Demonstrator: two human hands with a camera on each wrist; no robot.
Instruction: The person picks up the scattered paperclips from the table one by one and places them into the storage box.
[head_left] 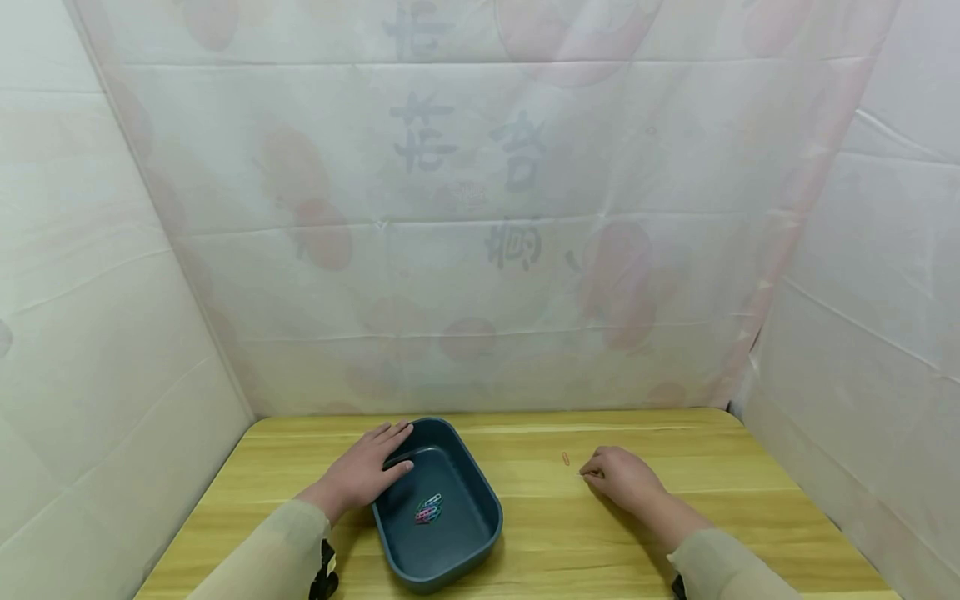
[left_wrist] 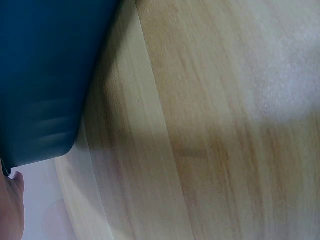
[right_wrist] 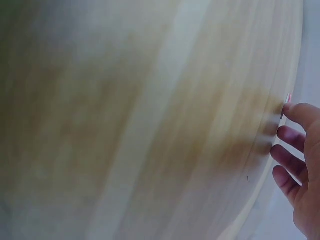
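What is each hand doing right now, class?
Left hand: open, fingers resting flat on the rim of the blue tray.
Right hand: fingers curled, pinching something tiny on the table, seemingly a paper clip.

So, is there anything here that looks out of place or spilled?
One small paper clip lies loose on the wooden table, apart from the coloured clips inside the dark tray. The right hand is beside it, fingertips pinching something tiny. The left hand rests on the tray's rim. Nothing looks damaged.
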